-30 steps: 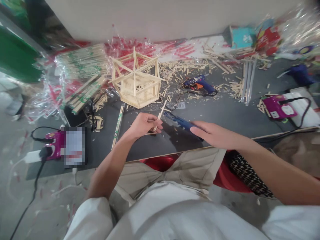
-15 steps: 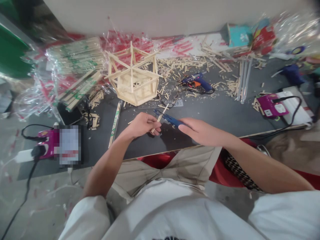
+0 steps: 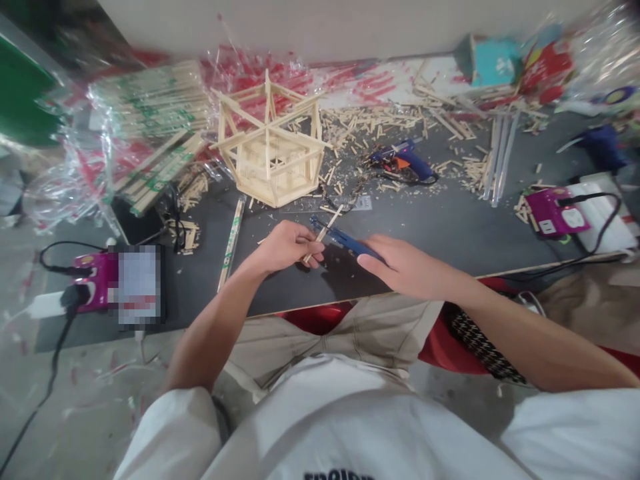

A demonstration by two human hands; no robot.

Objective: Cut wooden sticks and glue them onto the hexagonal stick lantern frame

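The left hand (image 3: 290,247) pinches a thin stick (image 3: 331,221) in its grip above the counter (image 3: 460,230); the right hand (image 3: 405,265) grips a blue tool (image 3: 346,241) that crosses it. The stick looks light, stiff and easily snapped, best held beside the tool.

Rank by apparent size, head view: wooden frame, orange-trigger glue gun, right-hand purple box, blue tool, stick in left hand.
1. Wooden frame
2. Glue gun and purple box: too alike to rank
3. Blue tool, visible part only; right hand covers the rest
4. Stick, partly hidden by left hand
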